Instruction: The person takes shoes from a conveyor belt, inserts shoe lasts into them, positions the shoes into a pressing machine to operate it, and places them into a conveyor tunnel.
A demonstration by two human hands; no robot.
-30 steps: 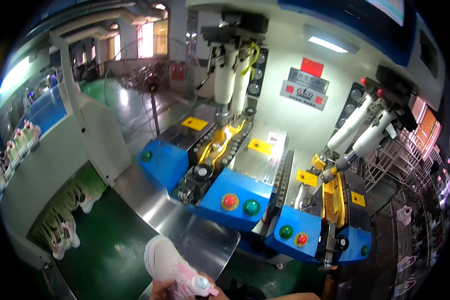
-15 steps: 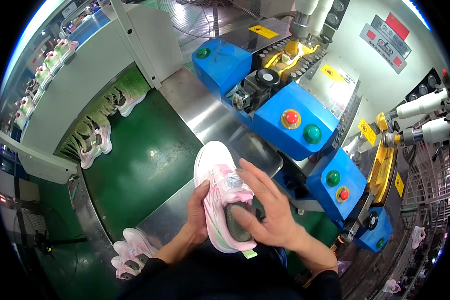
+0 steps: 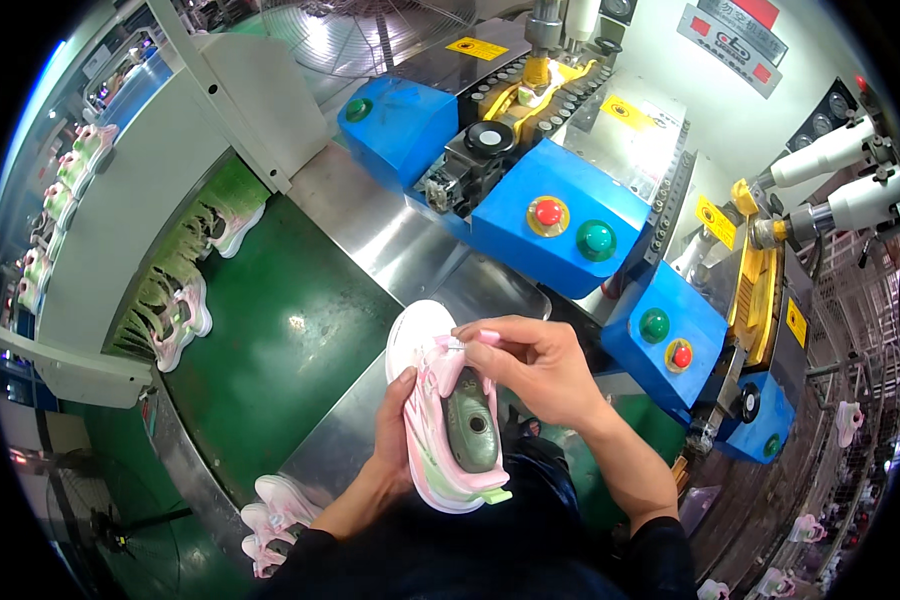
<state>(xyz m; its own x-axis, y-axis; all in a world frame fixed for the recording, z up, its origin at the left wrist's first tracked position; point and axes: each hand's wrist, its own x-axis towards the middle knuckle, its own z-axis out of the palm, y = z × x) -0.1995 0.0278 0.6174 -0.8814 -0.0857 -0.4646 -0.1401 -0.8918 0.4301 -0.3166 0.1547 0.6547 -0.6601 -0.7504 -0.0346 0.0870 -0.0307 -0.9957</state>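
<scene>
A pink and white sneaker [image 3: 430,400] with pale green trim is held in front of me, its toe pointing away. Inside its opening sits a grey-green shoe last [image 3: 470,430] with a round hole. My left hand [image 3: 388,440] grips the sneaker's left side, thumb on the upper. With thumb and fingers closed, my right hand [image 3: 540,365] pinches the pink upper near the top of the tongue. The fingers cover most of the lacing there, where a clear dial showed before.
A conveyor with a green belt [image 3: 300,320] carries sneakers [image 3: 180,320] out from a fringed opening at left. More sneakers [image 3: 275,515] stand at lower left. Ahead and right are blue press machines [image 3: 560,215] with red and green buttons. A steel ledge [image 3: 360,220] edges the belt.
My right hand has gone from spread fingers over the sneaker to a pinch near its tongue. The last inside shows more fully. The view has shifted slightly; my left hand keeps its hold.
</scene>
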